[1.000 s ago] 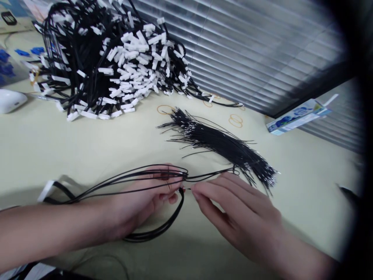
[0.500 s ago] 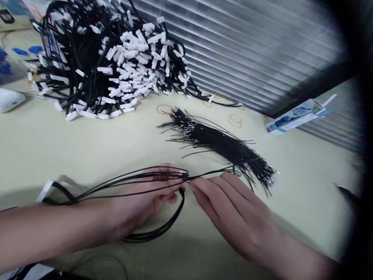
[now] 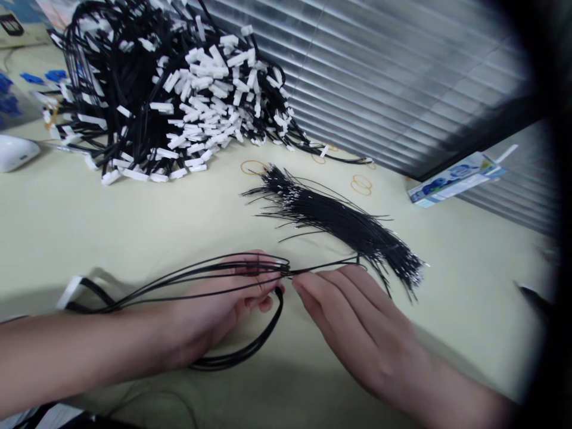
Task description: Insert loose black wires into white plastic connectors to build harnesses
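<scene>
Left hand (image 3: 214,310) pinching looped wires (image 3: 196,280) at table (image 3: 134,220) centre; about five strands, one white connector (image 3: 71,291) at 9 o'clock. Right hand (image 3: 357,325) fingers together, tips pinching one wire (image 3: 326,265). Loose bundle (image 3: 339,223) at 1 o'clock. Heap (image 3: 165,89) at 11 o'clock. Rubber bands (image 3: 361,183): about four.

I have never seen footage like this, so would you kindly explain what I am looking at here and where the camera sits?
The camera is worn on a person's head and looks down at their own two bare hands; there is no machine. The left hand pinches a group of thin black wires that loop back to a white connector. The right hand meets it fingertip to fingertip, holding one wire end there. On the pale table lie a loose bundle of black wires, a big pile of finished wires with white connectors, some rubber bands and a small box. Window blinds stand behind.
</scene>
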`<state>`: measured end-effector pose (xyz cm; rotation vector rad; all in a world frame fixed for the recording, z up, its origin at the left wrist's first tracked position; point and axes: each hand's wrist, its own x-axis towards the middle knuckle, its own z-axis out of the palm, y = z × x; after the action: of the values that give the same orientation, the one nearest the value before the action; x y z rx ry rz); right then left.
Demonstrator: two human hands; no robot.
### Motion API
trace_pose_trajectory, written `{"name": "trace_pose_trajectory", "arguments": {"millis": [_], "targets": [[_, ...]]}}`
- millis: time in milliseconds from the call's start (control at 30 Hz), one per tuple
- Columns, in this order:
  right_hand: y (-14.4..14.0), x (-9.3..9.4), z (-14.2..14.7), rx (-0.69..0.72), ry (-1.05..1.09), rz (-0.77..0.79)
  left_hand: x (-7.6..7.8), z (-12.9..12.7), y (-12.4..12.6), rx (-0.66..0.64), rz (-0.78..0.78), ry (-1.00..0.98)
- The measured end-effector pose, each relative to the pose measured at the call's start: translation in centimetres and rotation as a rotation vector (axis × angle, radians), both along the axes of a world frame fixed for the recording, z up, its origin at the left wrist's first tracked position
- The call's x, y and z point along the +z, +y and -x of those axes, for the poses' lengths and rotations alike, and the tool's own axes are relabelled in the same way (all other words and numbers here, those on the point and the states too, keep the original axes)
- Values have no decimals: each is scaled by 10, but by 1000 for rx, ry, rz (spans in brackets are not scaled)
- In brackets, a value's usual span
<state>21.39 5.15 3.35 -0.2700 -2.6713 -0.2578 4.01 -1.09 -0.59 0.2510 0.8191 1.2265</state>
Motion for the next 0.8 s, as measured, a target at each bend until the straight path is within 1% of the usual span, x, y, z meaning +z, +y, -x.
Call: {"name": "trace_pose_trajectory", "arguments": {"millis": [133,233,367,533,800], "targets": [[2,7,0,47,-1,-15,1,0,0,16,26,-31],[3,9,0,56,24,-24,1,-1,0,26,30,-38],[2,6,-2,62,21,-5,1,-1,-2,24,30,-24],[1,3,-2,34,-29,14,-2,0,-2,2,-1,-12],[0,4,0,36,-20,24,8,-1,0,-45,-35,51]]}}
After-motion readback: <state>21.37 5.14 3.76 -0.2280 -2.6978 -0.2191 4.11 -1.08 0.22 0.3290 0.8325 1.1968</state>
